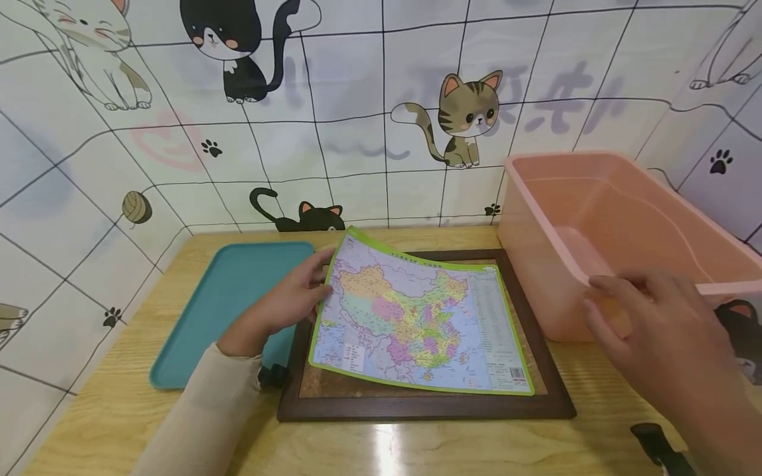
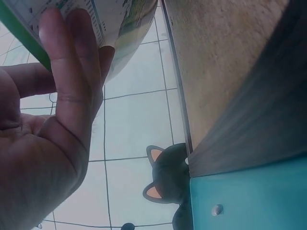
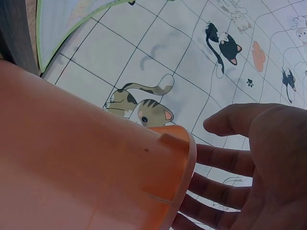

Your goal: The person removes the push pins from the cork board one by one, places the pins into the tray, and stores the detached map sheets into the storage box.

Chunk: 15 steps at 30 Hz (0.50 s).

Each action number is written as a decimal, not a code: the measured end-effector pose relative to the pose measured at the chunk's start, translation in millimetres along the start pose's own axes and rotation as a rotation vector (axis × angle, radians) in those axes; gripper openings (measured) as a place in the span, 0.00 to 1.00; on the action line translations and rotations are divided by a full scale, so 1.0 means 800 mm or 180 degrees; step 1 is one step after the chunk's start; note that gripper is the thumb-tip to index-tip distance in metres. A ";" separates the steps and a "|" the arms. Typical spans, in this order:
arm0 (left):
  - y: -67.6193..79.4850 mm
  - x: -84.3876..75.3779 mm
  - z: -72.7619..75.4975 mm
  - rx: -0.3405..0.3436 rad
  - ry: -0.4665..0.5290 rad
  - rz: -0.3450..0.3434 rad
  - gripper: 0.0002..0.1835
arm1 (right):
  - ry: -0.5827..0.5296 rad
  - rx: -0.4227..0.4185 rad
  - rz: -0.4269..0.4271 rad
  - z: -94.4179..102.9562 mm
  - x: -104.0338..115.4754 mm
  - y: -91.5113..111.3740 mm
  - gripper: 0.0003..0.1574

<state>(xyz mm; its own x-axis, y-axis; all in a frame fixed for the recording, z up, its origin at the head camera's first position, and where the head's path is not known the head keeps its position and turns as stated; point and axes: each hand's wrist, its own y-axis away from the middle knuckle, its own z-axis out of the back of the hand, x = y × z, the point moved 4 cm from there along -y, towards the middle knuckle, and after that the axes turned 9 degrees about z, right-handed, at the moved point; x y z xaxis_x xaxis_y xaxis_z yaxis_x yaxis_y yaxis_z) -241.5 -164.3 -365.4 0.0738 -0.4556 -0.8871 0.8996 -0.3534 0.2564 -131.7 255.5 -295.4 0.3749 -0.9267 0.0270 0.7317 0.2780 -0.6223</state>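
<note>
My left hand pinches a colourful printed map sheet with a green border by its left edge. In the left wrist view, the thumb is on one side of the sheet and the fingers are on the other. The sheet's left side is lifted and curved above a brown-framed cork board; its lower right corner lies over the board. My right hand is at the near rim of a pink plastic bin, holding nothing. Its fingers are loosely bent at the rim, with the thumb apart; contact is unclear.
A teal tray lies on the wooden table to the left, partly behind my left forearm. The bin stands at the right, beside the board. Behind the table hangs a white grid-patterned wall covering with cartoon cats.
</note>
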 end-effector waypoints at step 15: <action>-0.004 0.008 0.006 -0.0028 0.0474 0.0143 0.34 | 0.0124 -0.0094 0.0052 -0.007 0.000 0.005 0.23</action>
<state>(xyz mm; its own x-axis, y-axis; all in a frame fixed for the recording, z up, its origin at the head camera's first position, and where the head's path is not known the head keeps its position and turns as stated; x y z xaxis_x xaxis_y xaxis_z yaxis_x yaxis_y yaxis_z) -245.8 -169.8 -370.2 0.1764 -0.3443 -0.9221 0.8977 -0.3279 0.2942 -132.3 255.1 -302.2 0.3637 -0.9314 -0.0136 0.7084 0.2861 -0.6452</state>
